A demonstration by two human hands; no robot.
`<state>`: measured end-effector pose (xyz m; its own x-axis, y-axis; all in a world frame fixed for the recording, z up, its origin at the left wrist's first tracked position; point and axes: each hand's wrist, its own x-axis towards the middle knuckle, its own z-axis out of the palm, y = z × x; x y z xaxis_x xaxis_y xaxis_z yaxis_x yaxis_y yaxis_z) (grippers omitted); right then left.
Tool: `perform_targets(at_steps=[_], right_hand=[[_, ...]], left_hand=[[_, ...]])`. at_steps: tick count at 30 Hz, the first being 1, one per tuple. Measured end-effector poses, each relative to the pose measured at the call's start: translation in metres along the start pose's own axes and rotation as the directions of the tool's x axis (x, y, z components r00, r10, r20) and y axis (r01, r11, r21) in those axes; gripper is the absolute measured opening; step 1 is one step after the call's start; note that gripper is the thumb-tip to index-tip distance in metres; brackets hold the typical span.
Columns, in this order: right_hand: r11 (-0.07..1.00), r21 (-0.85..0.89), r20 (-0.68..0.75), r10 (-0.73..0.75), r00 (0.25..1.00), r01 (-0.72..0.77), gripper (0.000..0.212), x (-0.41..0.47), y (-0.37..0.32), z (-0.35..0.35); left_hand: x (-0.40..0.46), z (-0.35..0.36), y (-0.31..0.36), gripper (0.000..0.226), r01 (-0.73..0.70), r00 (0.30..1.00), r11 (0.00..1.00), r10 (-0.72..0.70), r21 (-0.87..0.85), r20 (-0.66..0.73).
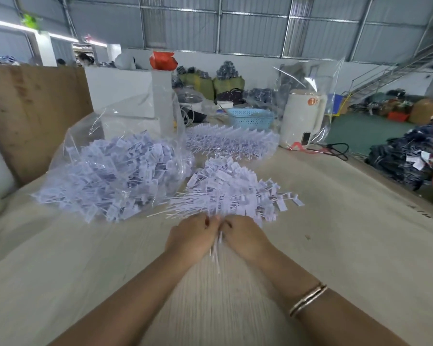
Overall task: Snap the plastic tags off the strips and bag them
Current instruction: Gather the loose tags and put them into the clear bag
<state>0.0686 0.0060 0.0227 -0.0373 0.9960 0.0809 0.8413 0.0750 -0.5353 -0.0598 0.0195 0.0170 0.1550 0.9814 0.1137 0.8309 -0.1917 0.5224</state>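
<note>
Fingers of left hand (pixel 194 237) and right hand (pixel 243 239) curled together, clamped on one blurred bunch of white strips (pixel 216 248) mid-bench. Loose tag pile (pixel 231 189) just beyond; clear bag (pixel 115 171) of tags toward bench's left edge.

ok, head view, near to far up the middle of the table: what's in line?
Hands, left hand and right hand, gripping a bundle of tags → loose tag pile → uncut tag strips → blue basket.
</note>
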Motion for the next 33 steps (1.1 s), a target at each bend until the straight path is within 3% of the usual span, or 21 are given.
perform_targets(at_steps=[3, 7, 10, 14, 17, 20, 23, 25, 29, 31, 33], right_hand=[[0.996, -0.024, -0.005, -0.089, 0.996, 0.089, 0.026, -0.008, -0.009, 0.012], [0.977, 0.152, 0.064, -0.159, 0.985, 0.148, 0.021, -0.02, -0.001, 0.008], [0.932, 0.326, 0.026, -0.177, 0.984, 0.159, 0.017, -0.035, 0.011, 0.009], [0.924, 0.327, -0.018, -0.202, 0.979, 0.197, 0.021, -0.04, 0.017, 0.012], [0.903, 0.41, -0.006, -0.136, 0.991, 0.126, 0.021, -0.039, 0.012, 0.009], [0.747, 0.66, 0.061, 0.053, 0.997, -0.08, 0.014, -0.035, 0.007, -0.002], [0.512, 0.819, 0.249, 0.091, 0.964, -0.26, 0.029, -0.026, 0.001, -0.014], [0.447, 0.839, 0.283, 0.13, 0.95, -0.311, 0.029, -0.02, -0.005, -0.016], [0.66, 0.702, 0.1, 0.28, 0.955, -0.267, 0.015, -0.011, -0.005, -0.008], [0.58, 0.767, 0.112, 0.299, 0.948, -0.274, 0.008, -0.009, -0.003, -0.01], [0.468, 0.839, 0.152, 0.292, 0.944, -0.279, 0.007, -0.01, 0.0, -0.012]], left_hand=[[0.009, -0.002, 0.002, 0.043, 0.027, 0.999, 1.0, -0.026, -0.011, 0.043], [0.009, -0.007, -0.002, 0.028, 0.01, 0.995, 0.999, -0.013, 0.039, 0.098], [0.004, -0.014, -0.006, 0.021, -0.026, 0.998, 0.995, 0.021, 0.1, 0.053], [-0.001, -0.023, -0.004, 0.016, -0.064, 0.997, 0.985, 0.069, 0.161, -0.024], [-0.004, -0.025, -0.001, 0.01, -0.075, 0.995, 0.991, 0.082, 0.112, -0.055], [-0.018, -0.016, -0.002, 0.009, -0.068, 0.998, 0.998, 0.068, 0.019, -0.017], [-0.034, -0.003, -0.002, 0.015, -0.147, 0.989, 0.983, 0.143, 0.106, 0.047], [-0.037, -0.004, 0.004, 0.023, -0.22, 0.975, 0.96, 0.219, 0.174, 0.028], [-0.042, -0.027, 0.021, 0.033, -0.308, 0.949, 0.913, 0.315, 0.267, 0.016], [-0.045, -0.049, 0.027, 0.037, -0.379, 0.894, 0.897, 0.418, 0.225, -0.161], [-0.04, -0.071, 0.022, 0.028, -0.499, 0.699, 0.828, 0.559, 0.255, -0.447]])
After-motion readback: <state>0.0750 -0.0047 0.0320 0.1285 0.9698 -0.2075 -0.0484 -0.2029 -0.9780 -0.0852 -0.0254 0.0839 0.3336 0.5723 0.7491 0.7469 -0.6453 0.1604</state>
